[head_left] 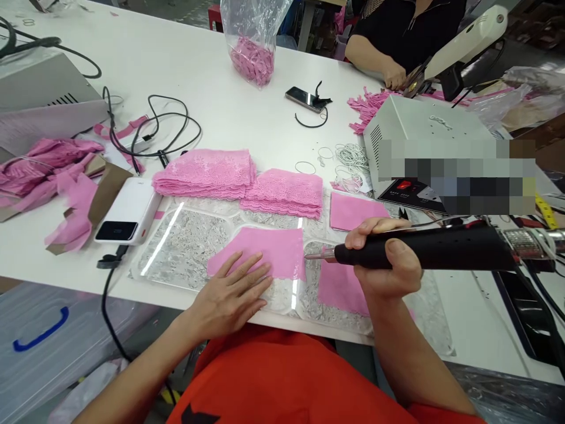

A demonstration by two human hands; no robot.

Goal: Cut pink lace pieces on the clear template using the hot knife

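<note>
A pink fabric panel point(278, 250) lies flat on a clear, marbled mat point(185, 247). My left hand point(236, 294) rests on its left part, fingers spread and palm down. My right hand point(388, 265) is wrapped round a black corded hand tool point(424, 247) held level. The tool's pointed metal tip point(314, 256) is at the panel's right edge; whether it touches cannot be made out. Another pink fabric piece point(339, 288) lies partly hidden under my right hand. Behind it sits one more pink piece point(355, 211). Folded pink lace stacks point(205, 174) lie beyond the panel.
A grey machine box point(410, 129) stands at right, another point(44, 82) at left. A white power bank point(130, 209) with a cable lies left of the mat. Farther back are a phone point(306, 98), a plastic bag point(253, 53) of pink strips, and a co-worker's hand point(392, 73).
</note>
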